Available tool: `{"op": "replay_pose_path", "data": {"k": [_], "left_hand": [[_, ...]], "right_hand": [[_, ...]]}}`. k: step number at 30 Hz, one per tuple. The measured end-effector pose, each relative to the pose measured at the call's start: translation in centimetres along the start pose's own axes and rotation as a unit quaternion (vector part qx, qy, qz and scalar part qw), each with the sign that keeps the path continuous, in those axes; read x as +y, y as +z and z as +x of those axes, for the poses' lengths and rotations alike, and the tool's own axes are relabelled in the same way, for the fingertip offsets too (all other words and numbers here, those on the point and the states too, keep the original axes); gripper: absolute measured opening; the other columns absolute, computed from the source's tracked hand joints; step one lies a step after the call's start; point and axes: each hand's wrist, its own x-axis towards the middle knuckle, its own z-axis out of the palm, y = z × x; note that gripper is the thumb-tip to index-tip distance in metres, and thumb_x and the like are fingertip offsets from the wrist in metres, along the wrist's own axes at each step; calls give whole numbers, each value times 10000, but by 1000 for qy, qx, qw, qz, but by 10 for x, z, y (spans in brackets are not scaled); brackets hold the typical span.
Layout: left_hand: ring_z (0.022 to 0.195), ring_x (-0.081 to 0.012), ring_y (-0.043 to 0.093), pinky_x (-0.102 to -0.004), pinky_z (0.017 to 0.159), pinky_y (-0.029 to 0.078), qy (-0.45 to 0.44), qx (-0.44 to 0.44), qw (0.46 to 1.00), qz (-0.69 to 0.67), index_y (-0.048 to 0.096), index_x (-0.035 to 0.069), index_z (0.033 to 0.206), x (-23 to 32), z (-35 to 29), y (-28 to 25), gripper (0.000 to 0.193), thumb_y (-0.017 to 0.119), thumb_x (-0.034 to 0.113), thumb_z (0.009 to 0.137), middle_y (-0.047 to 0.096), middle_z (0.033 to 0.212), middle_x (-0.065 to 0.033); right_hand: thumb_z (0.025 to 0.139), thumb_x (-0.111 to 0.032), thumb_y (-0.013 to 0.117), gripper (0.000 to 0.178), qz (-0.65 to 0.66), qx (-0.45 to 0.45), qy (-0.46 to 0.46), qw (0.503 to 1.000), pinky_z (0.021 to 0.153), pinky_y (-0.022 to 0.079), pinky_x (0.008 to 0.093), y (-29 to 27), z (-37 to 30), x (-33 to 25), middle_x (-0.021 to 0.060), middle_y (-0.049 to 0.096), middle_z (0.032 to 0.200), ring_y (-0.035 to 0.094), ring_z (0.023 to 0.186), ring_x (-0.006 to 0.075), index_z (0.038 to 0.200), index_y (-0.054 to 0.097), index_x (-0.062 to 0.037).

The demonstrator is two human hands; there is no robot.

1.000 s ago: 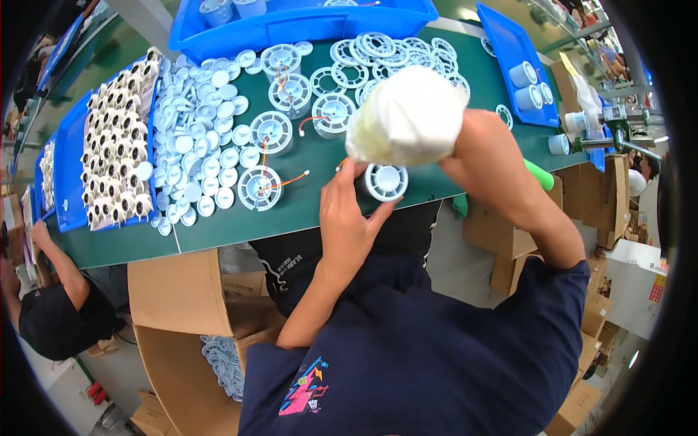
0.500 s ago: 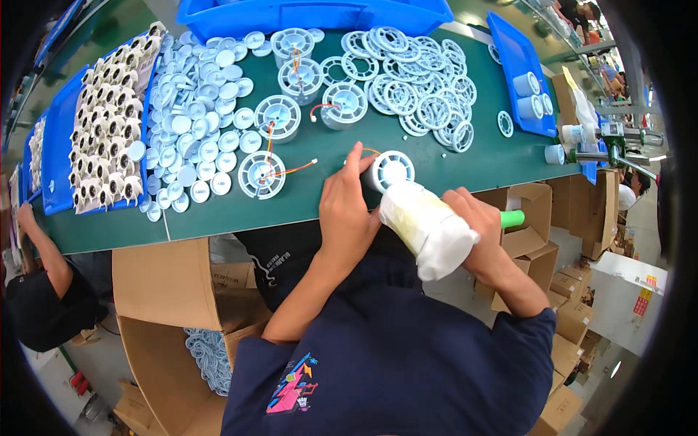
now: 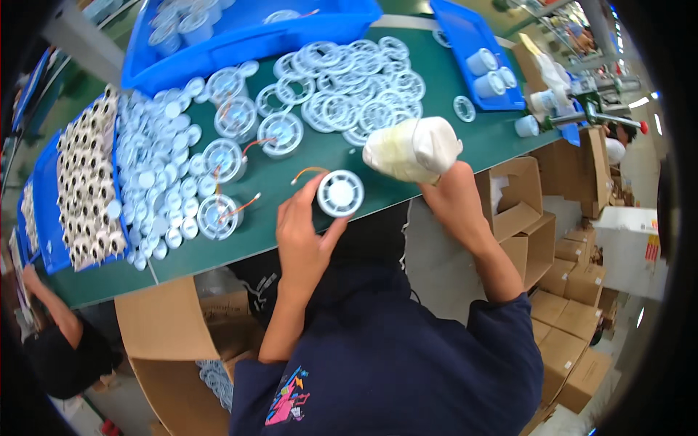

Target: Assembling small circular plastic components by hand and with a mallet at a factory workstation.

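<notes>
My left hand (image 3: 299, 236) is closed around a round pale-blue housing (image 3: 340, 194) with a slotted rim and a white disc in its middle. An orange wire (image 3: 309, 171) sticks out on its far left side. The housing is at the table's near edge. In my right hand (image 3: 456, 207) is a mallet whose thick head is wrapped in white cloth (image 3: 413, 150); its handle is hidden. The mallet head is up and to the right, apart from the housing. Several similar housings with wires (image 3: 281, 134) stand beyond my left hand.
Loose pale-blue rings (image 3: 342, 83) and caps (image 3: 156, 160) lie in heaps on the green table (image 3: 254, 247). White fan wheels (image 3: 89, 182) fill a tray at left. Blue bins (image 3: 254, 47) stand behind. Cardboard boxes (image 3: 156, 320) flank me, and another person's arm (image 3: 54, 301) reaches in at left.
The mallet head has come off the housing and swung up, away and to the right. My left hand still grips the housing. The whole view has shifted, moving the table items leftward.
</notes>
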Motion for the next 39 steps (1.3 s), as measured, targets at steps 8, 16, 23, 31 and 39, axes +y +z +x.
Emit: {"op": "replay_pose_path", "data": {"k": [8,16,23,31,39], "left_hand": [[1125,-371,634,-455,982,473,25,14,999,38,606,34,1315,6,1,1,659,919,109,739,666,1260,-151],[1142,-368,638,-460,980,483,1,14,999,40,626,30,1322,14,4,10,658,923,121,741,679,1261,-158],[1370,-395,527,-466,1146,416,-5,-42,996,82,544,40,1475,35,14,-1,708,848,74,836,534,1495,-210],[1522,-463,327,-526,1217,315,-95,122,983,95,365,82,1630,20,43,5,854,820,145,910,297,1634,-301],[1288,-397,546,-487,1067,430,-69,148,981,105,535,31,1452,2,70,21,650,829,147,884,587,1373,-201]], "right_hand": [[977,-114,679,517,21,180,164,970,968,499,531,-9,52,73,334,644,1260,630,1163,517,1444,495,11],[895,-286,825,644,81,94,-114,986,1025,492,480,-3,30,0,205,571,1403,601,1223,358,1411,574,5],[839,-212,857,646,144,0,-163,976,784,590,407,-1,28,-6,192,653,1233,717,899,340,1397,586,-35],[941,-308,752,483,-7,287,163,944,888,567,407,-71,76,165,232,730,1113,725,939,315,1239,671,64],[947,-386,754,591,-329,340,78,878,984,513,521,-66,96,181,225,570,1389,605,1178,486,1352,615,21]]}}
